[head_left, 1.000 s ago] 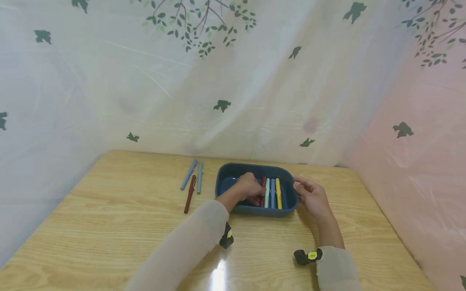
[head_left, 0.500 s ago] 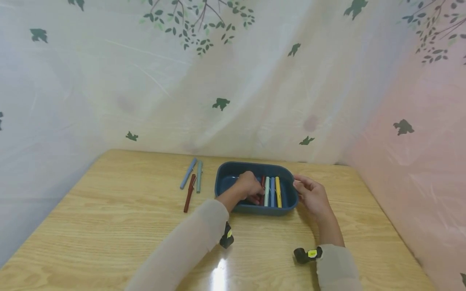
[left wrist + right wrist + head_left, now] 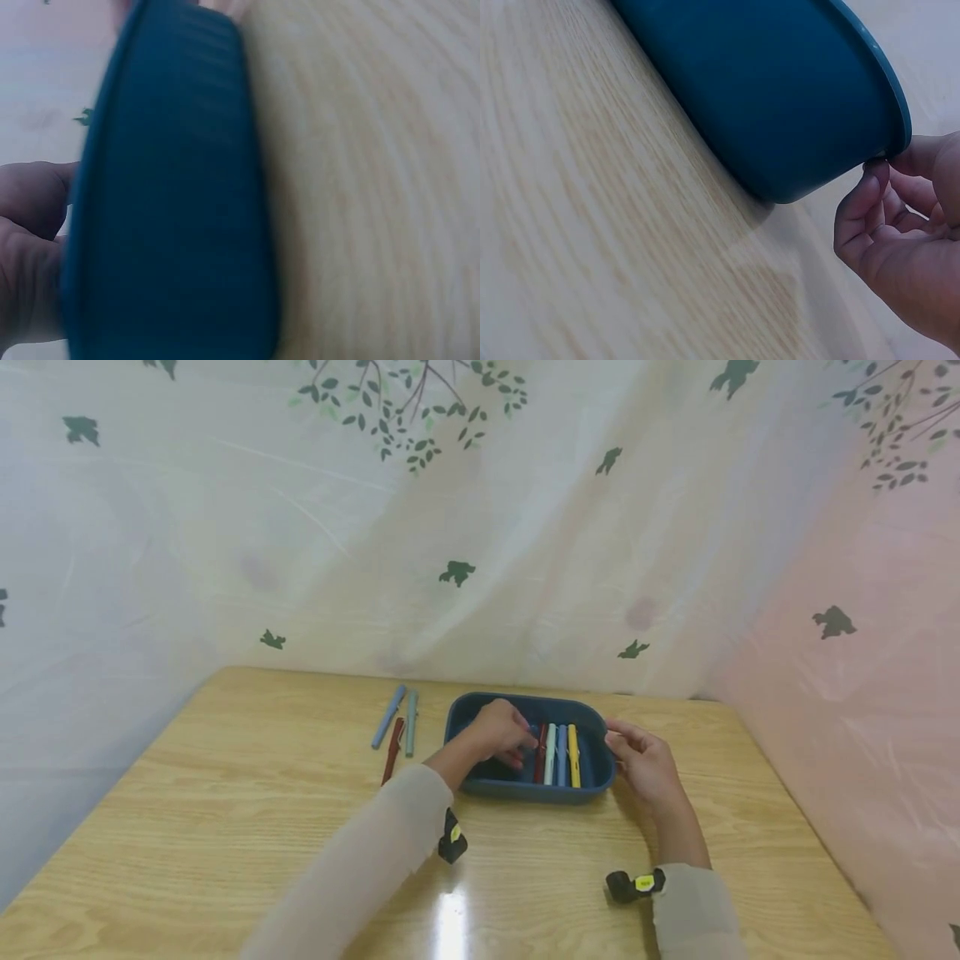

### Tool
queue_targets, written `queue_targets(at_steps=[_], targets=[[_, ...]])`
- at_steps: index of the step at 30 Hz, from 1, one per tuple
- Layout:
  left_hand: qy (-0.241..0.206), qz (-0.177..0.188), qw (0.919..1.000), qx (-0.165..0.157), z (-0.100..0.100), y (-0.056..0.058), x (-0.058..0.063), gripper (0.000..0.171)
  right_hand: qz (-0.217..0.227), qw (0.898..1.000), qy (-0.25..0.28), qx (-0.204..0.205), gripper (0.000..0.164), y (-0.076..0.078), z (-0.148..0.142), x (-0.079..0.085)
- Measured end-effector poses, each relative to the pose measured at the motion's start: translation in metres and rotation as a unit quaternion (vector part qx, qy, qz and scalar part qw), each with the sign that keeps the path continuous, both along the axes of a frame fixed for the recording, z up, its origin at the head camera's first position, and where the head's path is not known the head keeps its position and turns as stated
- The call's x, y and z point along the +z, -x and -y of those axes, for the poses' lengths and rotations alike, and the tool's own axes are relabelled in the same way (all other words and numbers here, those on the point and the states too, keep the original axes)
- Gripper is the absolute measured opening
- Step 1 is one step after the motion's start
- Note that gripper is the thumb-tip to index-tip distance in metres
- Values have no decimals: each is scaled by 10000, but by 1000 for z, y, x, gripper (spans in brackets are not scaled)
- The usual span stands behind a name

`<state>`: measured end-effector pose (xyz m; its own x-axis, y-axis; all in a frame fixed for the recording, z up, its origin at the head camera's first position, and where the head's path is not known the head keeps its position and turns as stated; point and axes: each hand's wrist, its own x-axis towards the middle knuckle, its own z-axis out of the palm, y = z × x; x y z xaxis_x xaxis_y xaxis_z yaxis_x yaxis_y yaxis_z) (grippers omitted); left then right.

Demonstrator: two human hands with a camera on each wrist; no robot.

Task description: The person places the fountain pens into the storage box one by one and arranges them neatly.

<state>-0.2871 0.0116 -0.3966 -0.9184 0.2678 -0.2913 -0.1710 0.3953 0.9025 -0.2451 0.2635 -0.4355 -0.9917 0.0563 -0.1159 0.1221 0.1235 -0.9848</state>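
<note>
A dark blue plastic box [image 3: 525,792] stands on the wooden table. Side by side in its right half lie a dark red pen [image 3: 540,758], a mint pen [image 3: 551,756], a blue pen [image 3: 562,757] and a yellow pen [image 3: 574,757]. My left hand [image 3: 497,728] is inside the box, just left of the red pen, fingers loosely bent and holding nothing. The box's wall [image 3: 172,187] hides most of that hand in the left wrist view. My right hand [image 3: 911,232] pinches the box's right end at the rim between thumb and fingers.
Left of the box, a light blue pen [image 3: 388,717], a grey-green pen [image 3: 411,723] and another dark red pen [image 3: 393,749] lie on the table [image 3: 262,810]. My left sleeve covers the lower end of that red pen. A patterned curtain [image 3: 337,543] hangs behind the table.
My left hand has let go of the dark red pen in the box and shifted left and slightly up from it. The right hand keeps its place on the box.
</note>
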Motion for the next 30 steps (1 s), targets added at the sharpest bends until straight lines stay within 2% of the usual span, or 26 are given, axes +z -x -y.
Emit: queue_targets(at_steps=[3,7,14,18,22,30], targets=[[-207,-38,9996,-191,12,3,6,37,45,10000,-35,-21,45,-1,-1,2],[-402,-24,9988,-288,27,9,12,43,60,9999,-76,-48,46,-1,-2,3],[-679,15,9974,-249,56,15,31,48,42,10000,-40,-71,45,-1,-1,0],[-563,-26,9983,-167,77,19,39,47,-32,10000,-1,-86,44,-2,0,-1],[-423,-69,9991,-69,97,23,38,46,-114,9999,-26,-108,42,-2,0,-1],[-46,-212,9996,185,131,27,30,49,-36,9999,-22,-121,39,0,0,0]])
